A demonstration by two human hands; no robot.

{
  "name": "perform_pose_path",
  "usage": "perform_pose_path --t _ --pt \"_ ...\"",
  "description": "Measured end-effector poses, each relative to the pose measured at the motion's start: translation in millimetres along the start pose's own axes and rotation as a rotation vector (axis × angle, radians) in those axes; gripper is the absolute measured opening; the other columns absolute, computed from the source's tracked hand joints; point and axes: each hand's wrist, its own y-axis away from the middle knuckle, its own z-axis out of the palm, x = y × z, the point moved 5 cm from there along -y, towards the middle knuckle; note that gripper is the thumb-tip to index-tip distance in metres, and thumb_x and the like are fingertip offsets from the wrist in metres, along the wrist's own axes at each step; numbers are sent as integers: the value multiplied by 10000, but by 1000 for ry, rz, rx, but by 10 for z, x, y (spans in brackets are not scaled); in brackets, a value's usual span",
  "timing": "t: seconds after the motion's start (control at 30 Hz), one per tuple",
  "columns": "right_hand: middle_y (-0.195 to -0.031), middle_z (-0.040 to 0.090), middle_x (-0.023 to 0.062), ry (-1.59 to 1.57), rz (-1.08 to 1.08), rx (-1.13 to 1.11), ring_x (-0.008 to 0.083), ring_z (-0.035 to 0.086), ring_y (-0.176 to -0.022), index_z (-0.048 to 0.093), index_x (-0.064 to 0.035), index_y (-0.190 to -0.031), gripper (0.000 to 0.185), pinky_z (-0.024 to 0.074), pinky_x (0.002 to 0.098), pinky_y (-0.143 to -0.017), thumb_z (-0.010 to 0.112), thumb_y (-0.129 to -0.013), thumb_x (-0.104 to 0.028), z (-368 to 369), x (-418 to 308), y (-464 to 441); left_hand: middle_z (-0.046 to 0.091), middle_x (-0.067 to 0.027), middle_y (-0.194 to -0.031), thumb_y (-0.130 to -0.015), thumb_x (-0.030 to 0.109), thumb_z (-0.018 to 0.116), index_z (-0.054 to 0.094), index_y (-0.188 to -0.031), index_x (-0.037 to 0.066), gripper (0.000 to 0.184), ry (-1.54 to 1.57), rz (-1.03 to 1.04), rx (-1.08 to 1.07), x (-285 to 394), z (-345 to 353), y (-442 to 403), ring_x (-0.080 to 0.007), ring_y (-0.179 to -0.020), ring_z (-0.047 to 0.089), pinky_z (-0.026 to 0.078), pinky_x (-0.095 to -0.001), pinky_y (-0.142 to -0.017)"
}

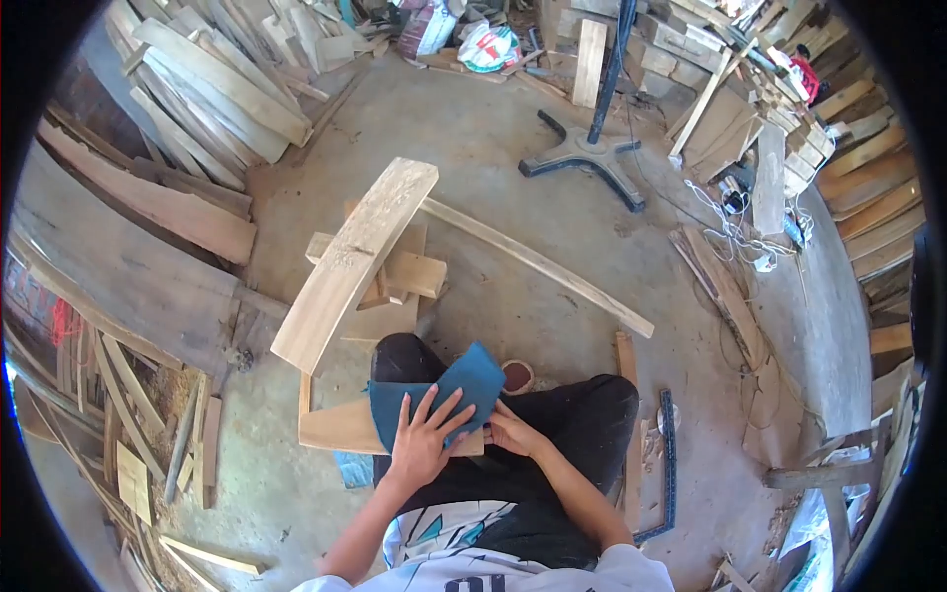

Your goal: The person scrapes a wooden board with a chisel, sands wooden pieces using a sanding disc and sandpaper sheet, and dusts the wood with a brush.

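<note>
A pale wooden board [340, 426] lies across my lap. Draped over its right part is a bent blue sheet [472, 373] that looks like sandpaper. My left hand [429, 434] rests flat on this sheet with its fingers spread. At the board's right end my right hand [513, 432] is closed around the edge, just beside the sheet; its fingertips are partly hidden. In front of my knees, a thick wooden plank [360, 257] lies slanted over a small stack of wood blocks [414, 274].
A long thin strip [543, 266] stretches right from the plank. To my right lies a dark blue carpenter's square [670, 464]. A black stand base [584, 158] is ahead. Stacked boards [217, 89] line the left, and white cables [735, 232] lie tangled at right.
</note>
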Motion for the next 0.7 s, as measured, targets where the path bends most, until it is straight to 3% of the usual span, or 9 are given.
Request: perform_pose_path --t 0.07,0.13,0.2,0.37,0.4,0.5,0.6,0.7 --pt "-1417 540 131 25 10 5 288 660 -1161 147 -175 -1590 633 538 459 -992 499 -1064 -175 0 3 3 445 -26 -1561 -991 359 574 602 -1398 288 415 79 -139 111 -63 39 -90 -345 -1474 331 191 -617 -1190" --pt "-1427 524 145 21 46 -20 292 647 -1184 68 -190 -1614 761 525 431 -1014 553 -1032 -117 52 -48 6 450 -36 -1557 -992 350 572 603 -1398 285 413 65 -215 160 -45 90 -135 -350 -1475 328 181 -621 -1190" --pt "-1415 530 145 71 32 -24 286 634 -1202 79 -190 -1611 774 526 430 -1013 571 -1021 -100 89 -63 26 440 -58 -1560 -990 333 574 592 -1411 282 424 49 -299 202 11 105 -127 -377 -1478 308 153 -645 -1185" --pt "-1360 553 147 51 47 95 267 606 -1222 159 -210 -1589 781 527 433 -1015 631 -982 -68 -56 39 31 358 -6 -1611 -940 301 648 482 -1491 350 577 -29 -40 -5 196 41 213 -381 -1488 279 158 -705 -1159" --pt "-1360 553 147 49 41 95 267 606 -1222 159 -210 -1589 781 527 433 -1015 631 -982 -68 -50 21 18 388 14 -1597 -916 267 679 523 -1461 343 573 -1 -44 -8 138 -17 281 -341 -1484 309 163 -711 -1155" --pt "-1425 505 155 128 58 17 267 593 -1237 157 -218 -1595 790 523 441 -1020 635 -982 -77 107 -92 -35 473 19 -1548 -924 228 669 621 -1378 310 464 70 -221 68 -246 -205 427 -280 -1467 366 141 -683 -1180" --pt "-1496 456 128 167 62 -43 268 569 -1275 127 -231 -1609 855 508 434 -1032 673 -961 -119 302 -229 14 471 -17 -1552 -971 236 611 620 -1388 274 418 82 -473 165 -686 -293 485 -303 -1475 355 107 -641 -1206" --pt "-1553 367 150 263 19 -177 269 563 -1283 32 -245 -1620 1090 498 428 -1043 790 -856 -73 466 -267 57 468 -48 -1551 -1011 265 559 614 -1397 273 390 120 -689 268 -859 -136 419 -325 -1473 351 98 -638 -1206"
